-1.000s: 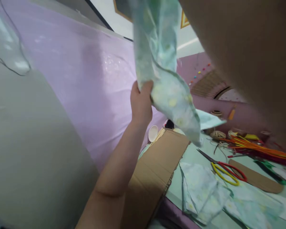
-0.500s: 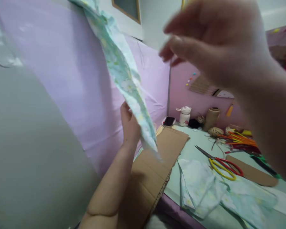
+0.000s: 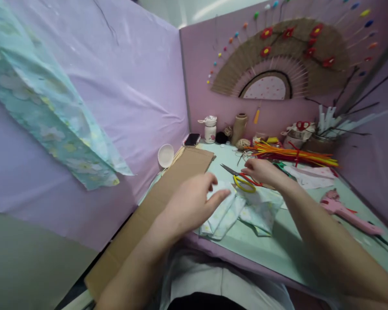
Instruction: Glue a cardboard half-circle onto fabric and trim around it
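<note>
My left hand is open, thumb and fingers apart, over the folded mint floral cloth near the table's front edge. My right hand is closed, fingertips bent down beside the scissors with one red and one yellow handle. Whether those fingers grip the red handle or something small behind it is hidden. On the lilac wall at left hangs a long strip of mint floral fabric, apart from both hands.
A long cardboard sheet runs along the table's left side. A pink glue gun lies at right. Behind are orange and yellow pipe cleaners, a white bottle, a phone and a large wall fan.
Both hands have come down from the hanging strip toward the table. The right hand has moved to the scissors. The view has turned right, showing the wall fan and glue gun.
</note>
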A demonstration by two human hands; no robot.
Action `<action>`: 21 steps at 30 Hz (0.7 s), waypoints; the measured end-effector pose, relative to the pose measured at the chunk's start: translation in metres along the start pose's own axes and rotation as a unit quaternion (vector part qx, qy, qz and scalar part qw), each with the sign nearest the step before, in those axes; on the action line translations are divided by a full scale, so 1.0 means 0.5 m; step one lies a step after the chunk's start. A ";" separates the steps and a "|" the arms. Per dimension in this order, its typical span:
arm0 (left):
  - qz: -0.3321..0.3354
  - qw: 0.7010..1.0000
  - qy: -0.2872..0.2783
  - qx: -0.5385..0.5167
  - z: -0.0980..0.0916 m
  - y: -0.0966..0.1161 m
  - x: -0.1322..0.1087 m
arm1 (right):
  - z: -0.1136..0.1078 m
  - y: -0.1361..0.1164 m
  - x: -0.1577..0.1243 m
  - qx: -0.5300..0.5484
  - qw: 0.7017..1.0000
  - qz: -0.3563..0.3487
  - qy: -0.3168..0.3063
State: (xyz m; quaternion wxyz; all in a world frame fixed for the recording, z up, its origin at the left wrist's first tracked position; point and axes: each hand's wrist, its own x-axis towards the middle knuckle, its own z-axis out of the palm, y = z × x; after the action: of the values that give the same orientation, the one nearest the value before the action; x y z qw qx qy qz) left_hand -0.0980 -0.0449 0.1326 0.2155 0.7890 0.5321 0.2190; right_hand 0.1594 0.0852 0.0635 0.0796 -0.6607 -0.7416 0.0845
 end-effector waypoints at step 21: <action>-0.075 0.959 0.113 -0.249 0.080 -0.140 0.190 | 0.121 0.080 0.029 -0.021 0.997 0.079 0.006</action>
State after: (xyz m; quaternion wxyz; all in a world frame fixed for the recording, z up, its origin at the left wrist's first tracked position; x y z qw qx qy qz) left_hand -0.0949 0.0632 0.0712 0.3594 0.6380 0.5396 0.4155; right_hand 0.1826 0.1031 -0.0043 0.0629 -0.7194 -0.6881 0.0708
